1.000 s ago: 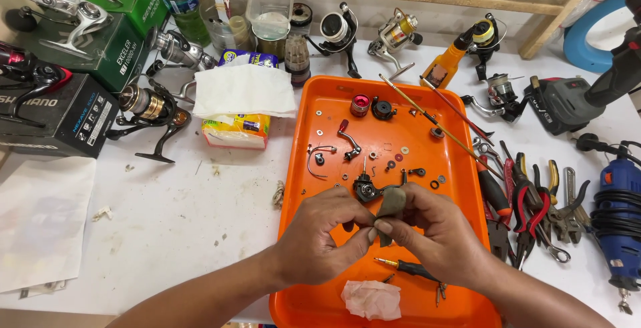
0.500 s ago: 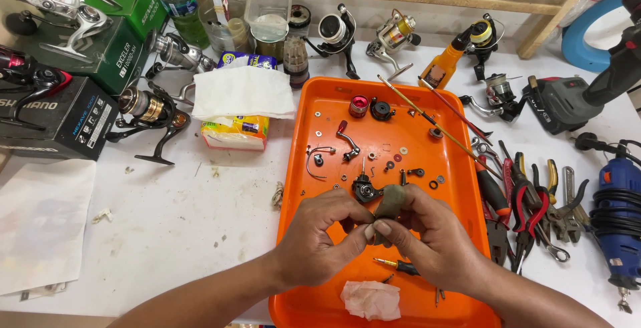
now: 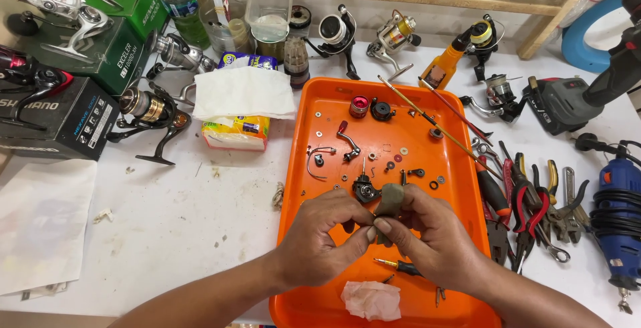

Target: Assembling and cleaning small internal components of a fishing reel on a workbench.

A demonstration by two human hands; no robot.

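My left hand (image 3: 319,240) and right hand (image 3: 427,234) both pinch a small olive-grey part (image 3: 390,201) over the orange tray (image 3: 454,301). I'd best keep it low above the tray, so anything dropped lands there beside the screwdriver (image 3: 399,265) and tissue (image 3: 371,299). Against half a second ago, hardly anything differs

A small olive-grey reel part (image 3: 390,201), dull and rounded, is pinched upright between the fingertips of both hands, held just above the orange tray (image 3: 320,141), nearer its front edge than its back.
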